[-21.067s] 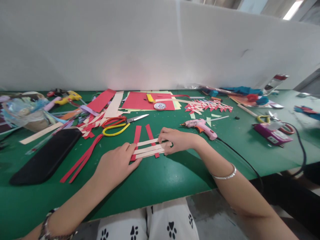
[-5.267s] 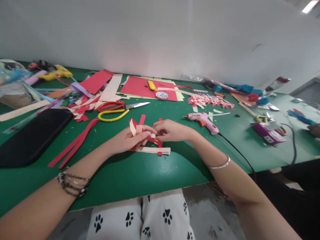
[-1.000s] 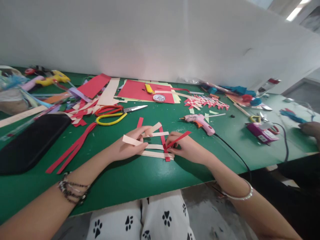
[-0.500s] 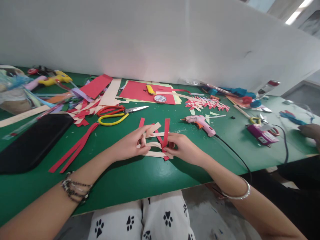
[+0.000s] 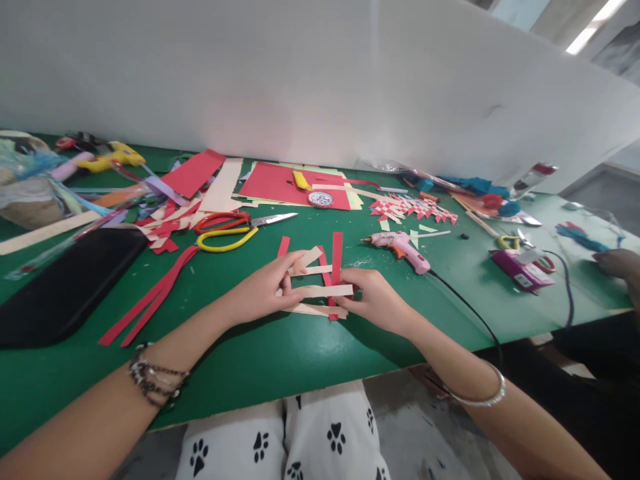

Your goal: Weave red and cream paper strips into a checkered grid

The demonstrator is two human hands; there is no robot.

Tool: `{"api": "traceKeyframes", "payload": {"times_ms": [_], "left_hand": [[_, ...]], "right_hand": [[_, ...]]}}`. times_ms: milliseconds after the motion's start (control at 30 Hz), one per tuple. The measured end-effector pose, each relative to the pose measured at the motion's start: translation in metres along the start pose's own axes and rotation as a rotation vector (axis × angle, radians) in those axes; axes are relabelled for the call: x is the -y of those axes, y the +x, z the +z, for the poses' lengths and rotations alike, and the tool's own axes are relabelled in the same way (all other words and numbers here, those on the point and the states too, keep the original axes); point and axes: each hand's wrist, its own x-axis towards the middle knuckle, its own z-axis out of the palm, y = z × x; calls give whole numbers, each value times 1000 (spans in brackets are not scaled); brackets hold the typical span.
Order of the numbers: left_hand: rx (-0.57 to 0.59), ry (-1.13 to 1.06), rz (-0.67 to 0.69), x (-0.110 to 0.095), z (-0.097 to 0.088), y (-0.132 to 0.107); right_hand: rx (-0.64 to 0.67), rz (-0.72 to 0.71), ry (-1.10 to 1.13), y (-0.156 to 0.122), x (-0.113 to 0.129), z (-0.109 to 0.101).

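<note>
Left hand [image 5: 263, 293]: fingers [image 5: 285, 262] closed in a pinch on the left ends of the cream strips.
Right hand [image 5: 375, 301]: fingers closed on the right end of the middle cream strip [image 5: 325, 291].
Weave of paper strips [image 5: 320, 308]: flat on the green table [image 5: 280, 360] between both hands, red strips [image 5: 337, 250] crossing the cream ones, fingertips touching either side.
Nearby: scissors [image 5: 227, 230] beyond the left hand; pink glue gun [image 5: 400, 243] beyond the right.

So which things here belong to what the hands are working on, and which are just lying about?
In hand: left hand and right hand on the cream strips, crossed with red strips.
Lying about: scissors, pink glue gun, black pouch, woven red-and-cream piece, red sheet.
</note>
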Motion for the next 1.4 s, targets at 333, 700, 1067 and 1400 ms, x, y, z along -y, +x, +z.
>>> {"api": "traceKeyframes", "payload": {"times_ms": [333,700,1067,1400], "left_hand": [[-121,130,-37,-5,10,3],[-158,186,-31,-9,11,5],[-139,136,-43,-5,11,3],[-153,179,-19,-7,10,1]], "right_hand": [[-82,34,213,-18,0,9],[-161,-43,90,-31,-2,16],[-330,-244,-523,-37,-10,23],[-145,-200,-526,-32,-5,19]]}}
